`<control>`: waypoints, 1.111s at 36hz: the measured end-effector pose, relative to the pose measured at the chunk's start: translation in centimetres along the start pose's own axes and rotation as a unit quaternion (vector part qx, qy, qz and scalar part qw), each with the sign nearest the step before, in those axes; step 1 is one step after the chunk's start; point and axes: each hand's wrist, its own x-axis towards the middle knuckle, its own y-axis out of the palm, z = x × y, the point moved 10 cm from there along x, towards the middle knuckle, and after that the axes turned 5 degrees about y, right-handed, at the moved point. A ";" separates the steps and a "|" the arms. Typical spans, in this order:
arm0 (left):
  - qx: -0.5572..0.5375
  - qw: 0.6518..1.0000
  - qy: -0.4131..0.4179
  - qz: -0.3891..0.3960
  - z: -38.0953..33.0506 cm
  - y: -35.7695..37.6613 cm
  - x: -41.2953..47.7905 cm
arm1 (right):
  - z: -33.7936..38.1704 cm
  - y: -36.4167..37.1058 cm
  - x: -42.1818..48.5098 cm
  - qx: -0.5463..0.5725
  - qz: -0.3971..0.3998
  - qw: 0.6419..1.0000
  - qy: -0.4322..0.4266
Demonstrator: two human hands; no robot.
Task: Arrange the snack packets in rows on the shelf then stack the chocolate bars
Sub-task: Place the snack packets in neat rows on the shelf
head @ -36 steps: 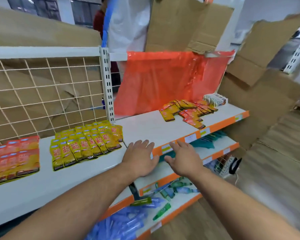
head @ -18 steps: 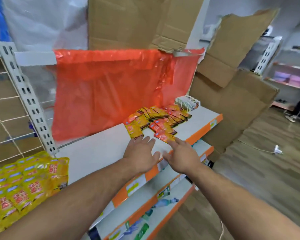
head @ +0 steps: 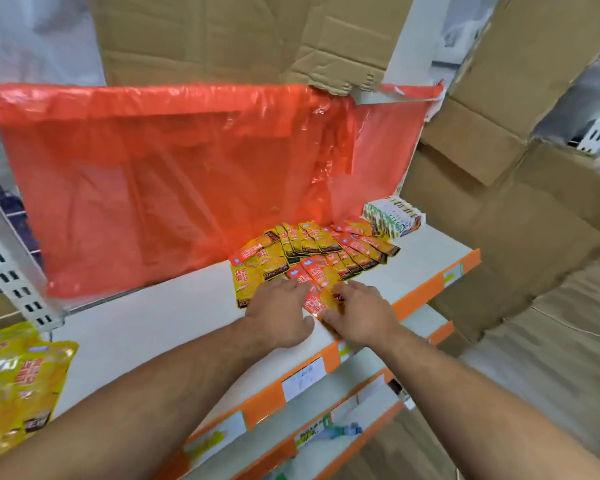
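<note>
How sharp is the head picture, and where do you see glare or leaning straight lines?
Head view: the snack packets are slightly blurred, their print unreadable; the red plastic sheet has pale glare along its top fold; the wide lens makes the white shelf post lean at the left edge; light is even.

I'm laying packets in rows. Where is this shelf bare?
The white top shelf is bare between the grey slotted upright and the pile of red and yellow snack packets, before the orange plastic sheet. Crowded: back right, packets beside the white carton.
</note>
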 end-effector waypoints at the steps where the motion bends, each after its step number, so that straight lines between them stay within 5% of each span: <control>1: -0.009 1.000 -0.016 0.010 0.2 0.4 0.3 | -0.1 0.3 0.7 0.003 0.014 1.000 -0.009; 7: -0.071 0.985 -0.153 0.023 1.5 2.3 1.0 | -0.9 1.7 4.6 -0.013 0.066 0.995 -0.069; 17: -0.110 0.933 -0.319 -0.128 0.7 3.0 0.8 | -2.5 1.1 8.4 0.070 0.066 0.992 -0.086; 23: -0.306 0.806 -0.435 -0.262 1.6 4.0 -1.2 | -3.6 1.3 9.4 0.139 0.077 0.984 -0.076; 32: -0.408 0.748 -0.434 -0.292 2.3 5.3 -1.0 | -4.4 1.4 9.5 0.230 0.142 0.961 -0.066; 40: -0.492 0.696 -0.439 -0.283 1.9 5.5 -1.3 | -3.7 1.7 9.8 0.392 0.229 0.888 -0.076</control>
